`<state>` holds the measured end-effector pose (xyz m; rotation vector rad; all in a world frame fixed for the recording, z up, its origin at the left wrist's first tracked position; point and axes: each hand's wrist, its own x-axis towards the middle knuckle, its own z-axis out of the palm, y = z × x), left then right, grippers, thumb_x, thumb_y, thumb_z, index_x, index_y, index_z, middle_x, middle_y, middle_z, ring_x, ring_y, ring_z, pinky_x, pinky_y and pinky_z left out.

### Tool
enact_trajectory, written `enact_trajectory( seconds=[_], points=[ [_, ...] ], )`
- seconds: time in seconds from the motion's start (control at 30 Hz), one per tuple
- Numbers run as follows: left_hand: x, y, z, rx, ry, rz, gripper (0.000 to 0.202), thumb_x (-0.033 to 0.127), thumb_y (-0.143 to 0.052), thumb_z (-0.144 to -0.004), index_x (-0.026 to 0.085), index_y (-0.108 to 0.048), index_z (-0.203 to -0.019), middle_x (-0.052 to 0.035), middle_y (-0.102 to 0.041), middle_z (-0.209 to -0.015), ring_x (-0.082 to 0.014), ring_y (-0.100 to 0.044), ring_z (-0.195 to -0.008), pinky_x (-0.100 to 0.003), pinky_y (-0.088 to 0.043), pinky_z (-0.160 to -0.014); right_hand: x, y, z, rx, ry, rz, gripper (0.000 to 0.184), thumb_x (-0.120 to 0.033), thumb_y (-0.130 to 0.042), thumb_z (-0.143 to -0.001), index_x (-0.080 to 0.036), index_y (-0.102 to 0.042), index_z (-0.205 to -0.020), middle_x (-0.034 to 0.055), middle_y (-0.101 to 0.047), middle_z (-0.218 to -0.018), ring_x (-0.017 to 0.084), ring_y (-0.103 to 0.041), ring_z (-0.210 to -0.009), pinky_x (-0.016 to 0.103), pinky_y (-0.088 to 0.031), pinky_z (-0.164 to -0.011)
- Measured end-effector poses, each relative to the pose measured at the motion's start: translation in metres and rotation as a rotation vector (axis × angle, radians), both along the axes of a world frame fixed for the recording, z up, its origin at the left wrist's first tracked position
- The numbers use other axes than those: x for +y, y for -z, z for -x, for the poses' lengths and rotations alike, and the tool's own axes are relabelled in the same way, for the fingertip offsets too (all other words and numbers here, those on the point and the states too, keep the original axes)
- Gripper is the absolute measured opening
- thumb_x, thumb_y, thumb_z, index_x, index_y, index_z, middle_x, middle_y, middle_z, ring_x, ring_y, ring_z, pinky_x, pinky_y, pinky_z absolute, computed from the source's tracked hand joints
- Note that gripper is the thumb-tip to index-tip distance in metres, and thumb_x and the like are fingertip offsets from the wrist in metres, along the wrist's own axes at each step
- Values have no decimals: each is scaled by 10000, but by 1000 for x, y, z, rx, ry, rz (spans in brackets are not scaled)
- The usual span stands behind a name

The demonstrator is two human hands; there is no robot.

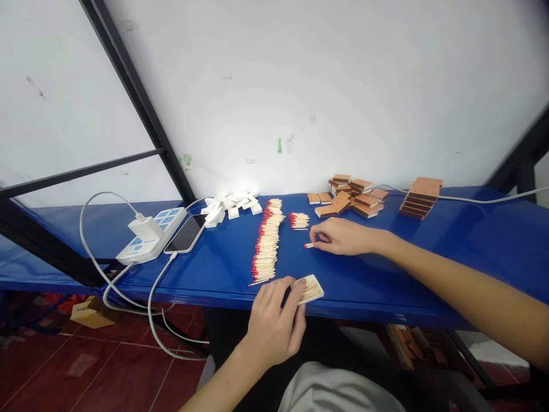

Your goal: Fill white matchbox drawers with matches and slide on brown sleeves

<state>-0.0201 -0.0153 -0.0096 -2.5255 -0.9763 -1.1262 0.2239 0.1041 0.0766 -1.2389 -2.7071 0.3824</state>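
My left hand (pixel 277 320) is closed on a white matchbox tray (pixel 316 293) at the front edge of the blue shelf. Matchsticks lie inside that tray, their near ends covered by my fingers. My right hand (pixel 337 236) pinches red-tipped matches (pixel 309 245) low over the shelf; how many is hidden by the fingers. A long row of red-headed matches (pixel 268 240) runs front to back, left of my right hand. Just behind that hand sits a small separate pile of matches (pixel 299 221).
White empty trays (pixel 231 206) are heaped at the back left. Brown matchboxes (pixel 355 195) lie in a loose heap at the back, with a neat stack of matchboxes (pixel 421 197) farther right. A phone (pixel 186 233) and a power strip (pixel 148 237) with cables occupy the left.
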Motion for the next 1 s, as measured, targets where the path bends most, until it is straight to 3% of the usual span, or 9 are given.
enact_trajectory(
  seconds=[0.17,0.33,0.67,1.0],
  points=[
    [1,-1,0,0,0,-24,425,158,-483,-920,131,-515,-1343,-151,-639,-1167,-253,-617,-1022,-375,-505,-852,-1,-5,-2,18,-36,152,308,-465,-555,-912,-176,-654,-870,0,-575,-699,120,-469,-571,257,-335,-556],
    [1,0,-1,12,6,-28,428,147,-490,-915,101,-518,-1339,-161,-636,-1168,-260,-612,-1022,-382,-502,-848,-2,-9,-4,-18,-36,212,286,-445,-560,-902,-176,-634,-836,-14,-549,-676,115,-459,-561,253,-333,-537],
    [2,4,3,-17,36,-1,492,130,-492,-925,87,-445,-1413,-169,-625,-1196,-250,-597,-1079,-373,-514,-903,-13,-12,0,-114,-55,154,185,-330,-489,-928,-185,-583,-862,11,-564,-724,132,-457,-605,260,-321,-588],
    [3,6,3,-90,20,-46,593,118,-531,-918,92,-344,-1480,-182,-617,-1233,-254,-597,-1125,-374,-542,-925,-19,-18,7,136,-123,379,204,-365,-527,-908,-177,-560,-836,-51,-467,-632,96,-363,-551,237,-288,-529]
  ],
)
